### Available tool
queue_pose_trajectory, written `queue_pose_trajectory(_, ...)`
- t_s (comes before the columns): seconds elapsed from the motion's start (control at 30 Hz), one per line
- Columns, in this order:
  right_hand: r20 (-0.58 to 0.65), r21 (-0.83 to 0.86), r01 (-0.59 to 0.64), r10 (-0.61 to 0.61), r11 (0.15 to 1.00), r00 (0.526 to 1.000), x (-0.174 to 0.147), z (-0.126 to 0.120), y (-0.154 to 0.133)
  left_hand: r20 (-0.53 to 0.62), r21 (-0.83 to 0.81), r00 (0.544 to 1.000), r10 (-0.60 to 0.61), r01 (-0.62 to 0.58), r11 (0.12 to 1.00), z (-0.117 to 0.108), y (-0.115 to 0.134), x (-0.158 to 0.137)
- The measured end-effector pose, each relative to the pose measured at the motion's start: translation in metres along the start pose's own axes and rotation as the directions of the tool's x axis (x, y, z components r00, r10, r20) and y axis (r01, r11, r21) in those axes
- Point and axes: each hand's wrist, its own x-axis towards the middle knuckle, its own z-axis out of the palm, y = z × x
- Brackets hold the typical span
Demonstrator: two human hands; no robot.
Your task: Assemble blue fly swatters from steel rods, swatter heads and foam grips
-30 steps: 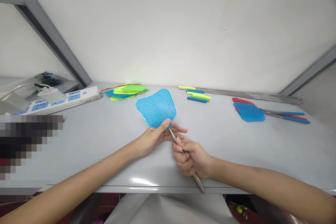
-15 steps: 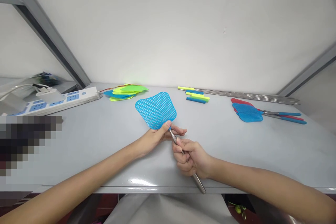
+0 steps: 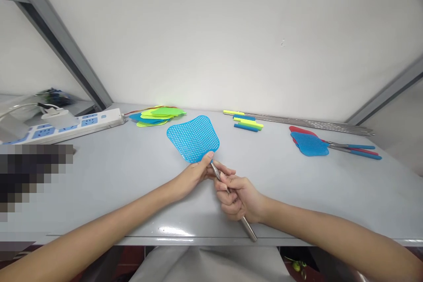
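Observation:
Between my hands is a fly swatter with a blue perforated head [image 3: 194, 138] and a metal rod [image 3: 248, 230] for a handle. My left hand [image 3: 201, 172] pinches the neck of the blue head, thumb on top and fingers beneath. Wrapped round the rod just below the neck is my right hand [image 3: 236, 196], closed in a fist. The rod's lower end sticks out past the right fist, over the table's front edge. My fingers partly cover the spot where the head meets the rod.
Loose green, yellow and blue swatter heads [image 3: 160, 115] lie at the back left, by a white power strip [image 3: 109, 117]. Short coloured grip sleeves [image 3: 247, 124] and long metal rods [image 3: 313, 123] lie along the wall. Blue and red fly swatters [image 3: 310, 143] rest at the right on the grey table [image 3: 115, 172].
Both hands keep the same grip on the fly swatter. The view has shifted slightly, so hands and swatter appear a little further left.

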Motion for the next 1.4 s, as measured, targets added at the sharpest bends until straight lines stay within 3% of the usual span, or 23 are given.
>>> queue_pose_trajectory(0.3,-0.009,-0.011,0.008,-0.008,1.000,1.000,0.001,0.001,-0.004,-0.048,0.132,0.999,0.025,-0.018,0.991,0.000,0.005,-0.002)
queue_pose_trajectory(0.5,-0.013,-0.014,0.016,-0.016,1.000,1.000,0.001,0.002,-0.005,-0.130,0.110,0.989,0.072,-0.057,0.992,0.002,0.010,-0.002)
queue_pose_trajectory(0.73,-0.023,-0.036,0.021,-0.022,0.999,0.999,-0.001,0.003,-0.006,-0.439,-0.034,0.877,0.197,-0.235,0.971,-0.014,0.024,-0.001)
queue_pose_trajectory(0.9,-0.029,-0.042,-0.033,0.032,0.999,0.999,-0.002,0.005,-0.007,-0.506,-0.094,0.838,0.205,-0.290,0.952,-0.021,0.030,-0.002)
queue_pose_trajectory(1.03,-0.028,-0.047,-0.051,0.050,0.998,0.998,-0.002,0.005,-0.008,-0.558,0.015,0.804,0.207,-0.239,0.971,-0.020,0.028,-0.001)
queue_pose_trajectory(1.27,0.005,-0.036,-0.071,0.071,0.997,0.997,-0.001,0.004,-0.007,-0.549,0.066,0.815,0.184,-0.177,0.982,-0.023,0.024,0.001)
queue_pose_trajectory(1.4,0.028,-0.031,-0.068,0.069,0.997,0.997,-0.001,0.004,-0.008,-0.504,0.048,0.846,0.173,-0.173,0.984,-0.020,0.024,0.001)
